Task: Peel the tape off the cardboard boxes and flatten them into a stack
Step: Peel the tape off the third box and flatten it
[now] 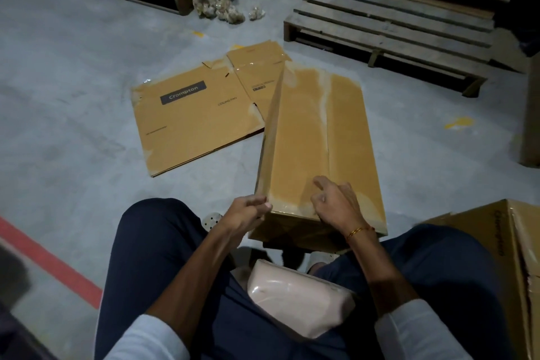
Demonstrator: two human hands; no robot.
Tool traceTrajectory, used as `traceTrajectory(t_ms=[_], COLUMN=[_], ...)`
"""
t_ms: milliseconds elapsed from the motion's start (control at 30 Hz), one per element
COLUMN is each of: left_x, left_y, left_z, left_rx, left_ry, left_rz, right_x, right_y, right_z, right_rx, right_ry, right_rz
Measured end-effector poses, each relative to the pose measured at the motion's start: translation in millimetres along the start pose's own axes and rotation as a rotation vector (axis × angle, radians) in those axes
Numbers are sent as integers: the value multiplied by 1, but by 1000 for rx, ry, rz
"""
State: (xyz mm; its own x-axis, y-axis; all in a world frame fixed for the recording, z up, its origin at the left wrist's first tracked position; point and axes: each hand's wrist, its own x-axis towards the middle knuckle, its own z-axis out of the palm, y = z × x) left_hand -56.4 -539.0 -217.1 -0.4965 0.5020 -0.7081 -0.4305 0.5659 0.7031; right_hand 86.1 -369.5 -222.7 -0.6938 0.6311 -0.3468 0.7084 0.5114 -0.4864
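Observation:
A closed brown cardboard box point(315, 137) stands on the floor in front of my knees, its top flaps sealed with clear tape along the middle seam and near edge. My left hand point(248, 213) grips the box's near left corner, fingers curled over the edge. On the top near the front edge, my right hand point(336, 204) has its fingers bent and picks at the tape. Flat on the floor behind and to the left lies a flattened box point(190, 123) printed "Crompton".
Another taped box point(502, 266) stands at my right knee. A pink plastic packet point(295, 301) lies on my lap. Wooden pallets point(388, 29) sit at the back right and back left. Crumpled tape balls point(222, 6) lie on the grey floor. A red line point(49, 260) crosses the floor at left.

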Motion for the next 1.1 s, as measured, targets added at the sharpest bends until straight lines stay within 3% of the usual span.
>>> traceTrajectory(t_ms=[100, 267, 467, 567, 633, 800, 1000, 1100], left_x=[-2, -6, -13, -12, -10, -9, -6, -2], left_y=[0, 2, -2, -3, -3, -2, -5, -10], left_z=[7, 30, 44, 40, 36, 27, 21, 20], left_rx=[109, 197, 232, 218, 167, 75, -28, 94], left_ry=[-19, 62, 132, 161, 155, 88, 85, 104], left_rz=[85, 199, 314, 304, 264, 226, 189, 193], right_x=[1, -9, -15, -20, -24, -30, -30, -29], right_y=[10, 13, 12, 11, 10, 3, 5, 4], right_z=[-16, -9, -9, -12, -8, 4, 9, 9], right_rx=[-22, 116, 76, 27, -86, -256, -192, -172], right_ry=[-4, 184, 147, -74, -137, 64, 87, 86], right_rz=[-41, 34, -22, -92, -140, -195, -165, -156])
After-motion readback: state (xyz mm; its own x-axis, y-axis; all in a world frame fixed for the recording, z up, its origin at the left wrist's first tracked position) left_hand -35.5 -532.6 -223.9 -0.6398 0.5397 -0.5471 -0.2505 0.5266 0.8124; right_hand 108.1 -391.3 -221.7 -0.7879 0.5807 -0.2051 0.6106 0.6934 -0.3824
